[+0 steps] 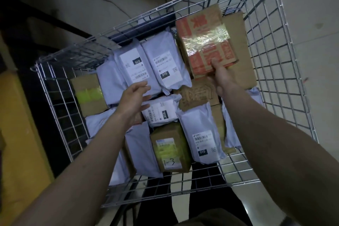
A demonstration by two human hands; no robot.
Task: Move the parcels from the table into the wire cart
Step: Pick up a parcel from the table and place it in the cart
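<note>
Inside the cart, the person's right hand [217, 74] is gripping the near edge of a red-printed cardboard box sealed with glossy clear tape [206, 42], thumb pressed on its top face and the fingers hidden beneath, holding it tilted above the far right corner. The grip at one edge, rather than under the middle, is likely letting the box be slid or lowered flat onto the plain brown carton [240, 46] lying under it. The left hand [134, 95] is hovering with fingers loosely extended and holding nothing, just over the pale grey plastic mailer bags with white address labels [156, 66]; it appears to be steadying itself or readying to shift a bag aside.

Around the hands, the square silver wire cart [286, 60] is already carrying most of a layer of parcels: mailers are lying side by side across the far and middle rows, a small brown box marked "1-3" in pen [169, 149] is sitting near the front wall, and another brown box with yellow-green tape [89, 93] is resting against the left wall. Flat packing seems the aim, leaving height for more. A yellow surface [16, 134] is showing at the left edge; whether it is the desk cannot be told.
</note>
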